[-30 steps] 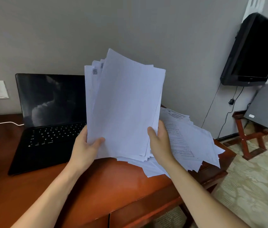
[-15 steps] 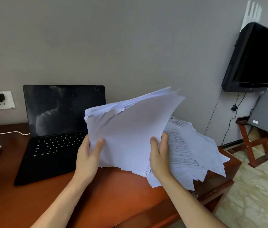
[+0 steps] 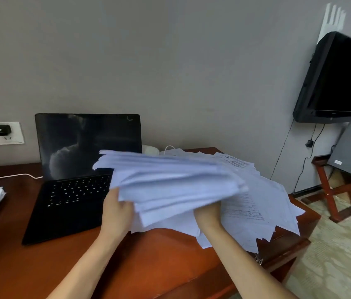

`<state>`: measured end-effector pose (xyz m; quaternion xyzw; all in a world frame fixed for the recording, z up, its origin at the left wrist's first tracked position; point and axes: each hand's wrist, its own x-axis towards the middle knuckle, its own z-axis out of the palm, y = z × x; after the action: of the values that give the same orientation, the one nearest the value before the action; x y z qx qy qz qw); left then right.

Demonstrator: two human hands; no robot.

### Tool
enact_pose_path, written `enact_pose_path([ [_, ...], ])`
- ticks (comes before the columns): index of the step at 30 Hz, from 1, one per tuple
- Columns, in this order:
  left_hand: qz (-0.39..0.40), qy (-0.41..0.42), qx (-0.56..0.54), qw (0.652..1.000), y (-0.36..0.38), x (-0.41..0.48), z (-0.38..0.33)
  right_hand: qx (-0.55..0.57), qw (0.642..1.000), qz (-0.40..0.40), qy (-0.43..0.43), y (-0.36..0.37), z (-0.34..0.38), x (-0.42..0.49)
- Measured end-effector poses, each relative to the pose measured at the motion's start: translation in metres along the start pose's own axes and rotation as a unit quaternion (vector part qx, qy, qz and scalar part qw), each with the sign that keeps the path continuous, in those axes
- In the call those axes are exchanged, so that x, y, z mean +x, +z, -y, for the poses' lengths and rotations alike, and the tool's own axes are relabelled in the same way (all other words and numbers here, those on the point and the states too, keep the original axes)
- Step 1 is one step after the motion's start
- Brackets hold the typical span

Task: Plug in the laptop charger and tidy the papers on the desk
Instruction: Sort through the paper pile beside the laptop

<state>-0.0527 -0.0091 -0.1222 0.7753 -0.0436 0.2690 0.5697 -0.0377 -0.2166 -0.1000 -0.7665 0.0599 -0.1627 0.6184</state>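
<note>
The left hand and the right hand are curled round the near edge of a stack of papers — held low over the desk, above the messy pile. The sheets look light, floppy, slippery — best gripped at both sides.

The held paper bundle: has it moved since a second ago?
Yes. The paper bundle tipped from upright to nearly flat, now below the laptop lid's top edge.
</note>
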Motion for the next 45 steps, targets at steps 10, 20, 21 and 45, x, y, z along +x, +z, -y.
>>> enact_pose_path([
  [10, -0.006, 0.021, -0.042, 0.999, 0.007, -0.002, -0.007, 0.039, 0.980, -0.029, -0.193, 0.004, 0.009, 0.000],
  [20, -0.021, -0.015, -0.140, 0.990, 0.013, -0.005, -0.012, 0.115, 0.981, -0.025, -0.155, 0.004, 0.004, -0.006],
  [21, -0.023, -0.021, -0.150, 0.988, 0.014, -0.005, -0.013, 0.108, 0.982, -0.021, -0.152, 0.003, 0.002, -0.006],
  [45, 0.050, -0.014, -0.056, 0.997, 0.005, -0.007, -0.010, 0.051, 0.988, 0.051, -0.134, -0.016, 0.006, -0.003],
])
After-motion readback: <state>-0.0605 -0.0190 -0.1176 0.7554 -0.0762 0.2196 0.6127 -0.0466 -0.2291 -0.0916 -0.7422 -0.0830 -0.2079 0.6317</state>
